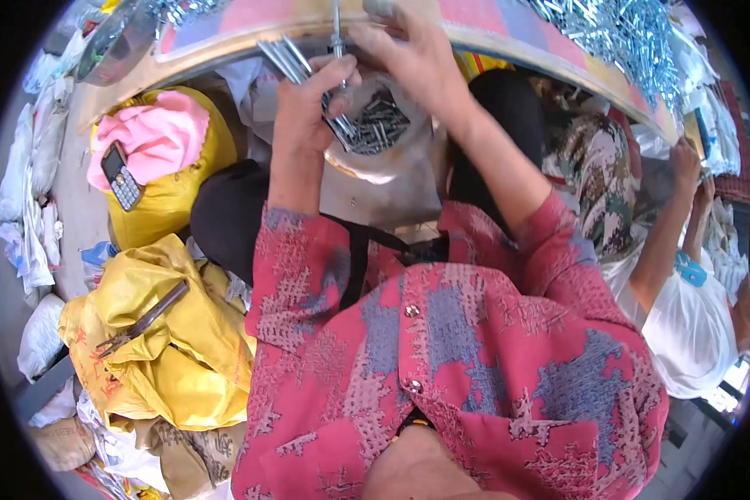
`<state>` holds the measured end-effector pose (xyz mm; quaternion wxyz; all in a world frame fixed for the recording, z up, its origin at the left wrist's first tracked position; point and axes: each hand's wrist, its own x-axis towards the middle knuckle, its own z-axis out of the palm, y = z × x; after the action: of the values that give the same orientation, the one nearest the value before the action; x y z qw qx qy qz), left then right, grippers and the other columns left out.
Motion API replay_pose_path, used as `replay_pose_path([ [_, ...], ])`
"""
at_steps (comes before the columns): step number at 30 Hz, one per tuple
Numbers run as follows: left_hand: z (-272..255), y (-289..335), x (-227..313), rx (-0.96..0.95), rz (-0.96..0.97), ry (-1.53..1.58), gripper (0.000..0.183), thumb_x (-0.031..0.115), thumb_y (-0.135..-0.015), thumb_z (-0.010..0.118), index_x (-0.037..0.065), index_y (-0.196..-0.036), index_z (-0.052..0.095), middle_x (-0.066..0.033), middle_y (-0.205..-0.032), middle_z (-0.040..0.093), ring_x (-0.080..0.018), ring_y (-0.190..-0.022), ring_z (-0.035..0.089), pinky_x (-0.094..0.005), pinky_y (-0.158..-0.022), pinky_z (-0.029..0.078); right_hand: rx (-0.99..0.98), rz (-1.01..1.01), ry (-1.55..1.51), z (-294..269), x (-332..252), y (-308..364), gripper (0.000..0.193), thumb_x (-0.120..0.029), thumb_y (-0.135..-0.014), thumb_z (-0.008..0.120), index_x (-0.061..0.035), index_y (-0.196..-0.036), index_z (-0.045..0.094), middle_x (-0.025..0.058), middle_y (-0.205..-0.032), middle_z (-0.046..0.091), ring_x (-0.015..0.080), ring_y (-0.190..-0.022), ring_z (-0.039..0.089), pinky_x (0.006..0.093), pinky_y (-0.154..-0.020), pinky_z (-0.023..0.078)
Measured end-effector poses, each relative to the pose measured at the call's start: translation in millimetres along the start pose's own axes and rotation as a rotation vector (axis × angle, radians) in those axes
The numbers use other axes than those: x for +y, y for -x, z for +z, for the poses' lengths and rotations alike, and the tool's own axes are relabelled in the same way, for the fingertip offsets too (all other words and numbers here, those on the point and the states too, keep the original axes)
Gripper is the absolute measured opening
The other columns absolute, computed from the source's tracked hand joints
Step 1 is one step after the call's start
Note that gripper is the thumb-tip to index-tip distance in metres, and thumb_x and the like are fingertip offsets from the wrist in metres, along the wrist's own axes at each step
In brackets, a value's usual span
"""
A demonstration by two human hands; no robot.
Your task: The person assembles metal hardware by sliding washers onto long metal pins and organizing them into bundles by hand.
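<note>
My left hand [312, 104] is closed around a bundle of long silvery metal bolts [283, 60]. Their ends stick out above the fist and below it. Next to its thumb a single bolt [337, 42] stands upright, with what looks like a nut or washer partway along. My right hand [404, 58] is just right of that bolt, raised near the table edge and smeared by motion; whether it holds anything is unclear. Below both hands, between my knees, a white-lined container [375, 173] holds many loose metal bolts [382, 125].
Ahead curves a table edge [183, 65], with a heap of shiny metal pieces [621, 42] at right. To my left are a mobile phone [122, 177] on a pink cloth [162, 133] and a pliers-like tool [146, 319] on yellow sacks [200, 367]. Another person's arm [667, 225] is at right.
</note>
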<state>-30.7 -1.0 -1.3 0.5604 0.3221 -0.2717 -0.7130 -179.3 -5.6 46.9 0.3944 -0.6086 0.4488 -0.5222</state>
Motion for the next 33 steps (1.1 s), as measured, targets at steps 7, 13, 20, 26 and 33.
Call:
replay_pose_path([
  [7, -7.6, 16.0, -10.4, 0.049, 0.233, -0.463, 0.02, 0.016, -0.078, 0.073, 0.001, -0.089, 0.07, -0.0004, -0.07, 0.063, -0.0028, -0.051, 0.045, -0.0168, -0.044, 0.029, -0.284, 0.187, -0.182, 6.1, 27.0, 3.9, 0.028, -0.027, -0.095, 0.055, -0.0001, -0.094, 0.065, 0.0021, -0.084, 0.062, 0.0106, -0.075, 0.056, 0.0258, -0.069, 0.046],
  [13, -37.6, 13.3, 2.6, 0.03, 0.032, -0.56, 0.02, 0.021, -0.079, 0.069, 0.004, -0.088, 0.07, 0.0034, -0.063, 0.054, -0.003, -0.05, 0.042, -0.0198, -0.046, 0.03, -0.207, -0.015, 0.714, -17.8, 65.4, 17.5, 0.031, -0.027, -0.088, 0.061, -0.001, -0.104, 0.063, 0.0145, -0.086, 0.066, 0.0184, -0.081, 0.065, 0.0326, -0.072, 0.051],
  [20, -7.3, 20.0, -16.4, -0.173, -0.209, -0.569, 0.02, 0.019, -0.087, 0.058, 0.001, -0.094, 0.064, -0.0019, -0.073, 0.061, -0.0048, -0.052, 0.046, -0.0201, -0.047, 0.034, -0.271, 0.011, 0.059, 2.3, 65.0, 24.3, 0.024, -0.021, -0.092, 0.057, -0.0014, -0.078, 0.058, -0.0008, -0.062, 0.053, 0.0071, -0.053, 0.048, 0.0256, -0.047, 0.04],
  [26, 29.9, 20.0, -19.9, -0.264, -0.287, -0.336, 0.025, 0.022, -0.092, 0.057, 0.0, -0.104, 0.059, -0.0077, -0.076, 0.064, -0.0067, -0.052, 0.049, -0.0193, -0.046, 0.036, -0.305, 0.309, -0.153, -42.3, 48.9, 15.1, 0.021, -0.019, -0.093, 0.056, -0.001, -0.085, 0.063, -0.0011, -0.064, 0.054, 0.0051, -0.053, 0.047, 0.0231, -0.047, 0.037],
  [33, 29.3, 0.1, -47.3, -0.376, -0.31, -0.265, 0.03, 0.028, -0.093, 0.057, -0.001, -0.097, 0.058, -0.0044, -0.067, 0.057, -0.0079, -0.051, 0.048, -0.0195, -0.045, 0.033, 0.025, 0.144, 0.138, -99.8, 47.0, -10.7, 0.028, -0.023, -0.091, 0.056, 0.0022, -0.084, 0.064, 0.0068, -0.068, 0.062, 0.0119, -0.063, 0.054, 0.0301, -0.061, 0.046],
])
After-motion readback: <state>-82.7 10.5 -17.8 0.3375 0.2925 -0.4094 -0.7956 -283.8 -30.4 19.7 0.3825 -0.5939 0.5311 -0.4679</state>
